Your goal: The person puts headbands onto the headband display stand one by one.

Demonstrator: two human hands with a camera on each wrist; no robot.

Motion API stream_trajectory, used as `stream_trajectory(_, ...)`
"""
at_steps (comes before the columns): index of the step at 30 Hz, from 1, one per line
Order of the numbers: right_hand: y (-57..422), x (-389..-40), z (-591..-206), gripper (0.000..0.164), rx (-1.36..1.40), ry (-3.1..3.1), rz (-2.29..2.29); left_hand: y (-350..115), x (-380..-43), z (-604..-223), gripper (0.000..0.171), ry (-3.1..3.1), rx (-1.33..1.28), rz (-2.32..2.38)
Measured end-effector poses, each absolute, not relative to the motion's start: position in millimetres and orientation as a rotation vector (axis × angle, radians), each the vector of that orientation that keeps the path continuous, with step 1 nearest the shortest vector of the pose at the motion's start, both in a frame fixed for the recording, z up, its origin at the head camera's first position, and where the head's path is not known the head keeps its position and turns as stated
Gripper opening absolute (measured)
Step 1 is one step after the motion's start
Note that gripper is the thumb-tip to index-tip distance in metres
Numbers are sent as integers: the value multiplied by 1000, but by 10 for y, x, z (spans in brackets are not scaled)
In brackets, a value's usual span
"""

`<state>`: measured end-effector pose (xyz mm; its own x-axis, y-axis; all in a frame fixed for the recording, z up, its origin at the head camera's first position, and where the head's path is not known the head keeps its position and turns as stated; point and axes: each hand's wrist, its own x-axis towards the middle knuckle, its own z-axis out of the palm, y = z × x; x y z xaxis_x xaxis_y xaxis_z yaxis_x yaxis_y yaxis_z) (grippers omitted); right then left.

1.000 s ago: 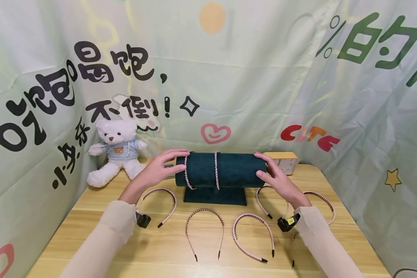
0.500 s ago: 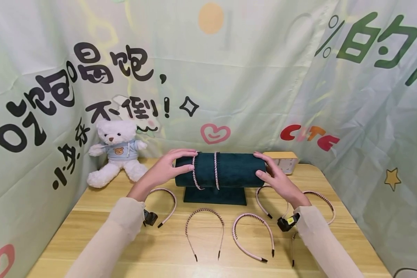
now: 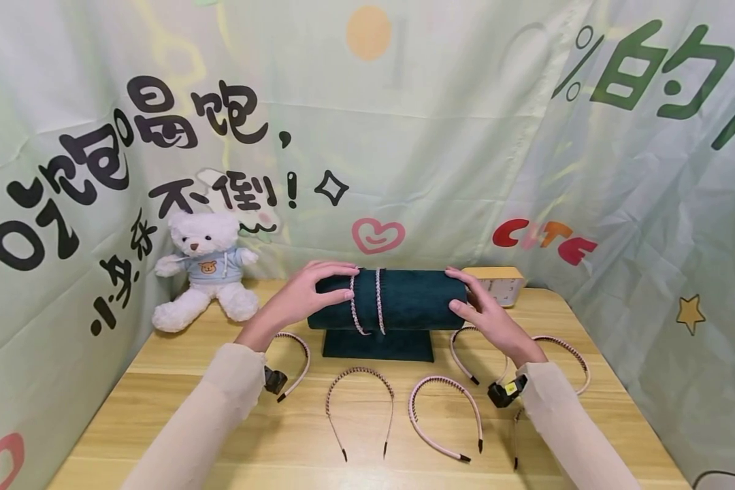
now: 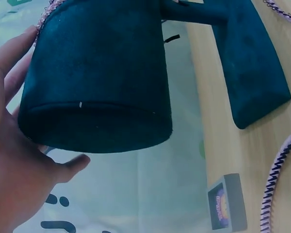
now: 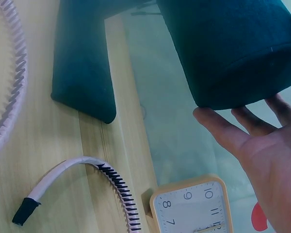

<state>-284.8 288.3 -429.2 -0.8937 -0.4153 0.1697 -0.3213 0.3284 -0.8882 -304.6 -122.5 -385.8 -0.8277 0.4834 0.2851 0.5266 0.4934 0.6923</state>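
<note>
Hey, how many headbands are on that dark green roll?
2. One headband touches the left hand; the other headband sits just right of it, near the middle of the roll. The left hand covers part of the roll, so another could be hidden there.

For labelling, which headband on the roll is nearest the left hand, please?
The left headband on the roll, by the left hand; the right headband sits apart.

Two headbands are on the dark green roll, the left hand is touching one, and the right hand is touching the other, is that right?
No, one part is off: the right hand isn't touching the other headband; it touches the right end of the dark green roll, as the head view shows. The rest stands.
</note>
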Motion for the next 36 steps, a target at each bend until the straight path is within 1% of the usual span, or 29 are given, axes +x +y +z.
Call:
stream_trajectory(19,2877,-2839,-4296,63,-684,2492,-1627,-1088,-3013,-3728,49,-2731,-912,-1113)
stream_trajectory(36,2882,-2841,-4303,62,-675,2494,-1625,-1052,-3024,-3753,52,-2706,-934,-1034)
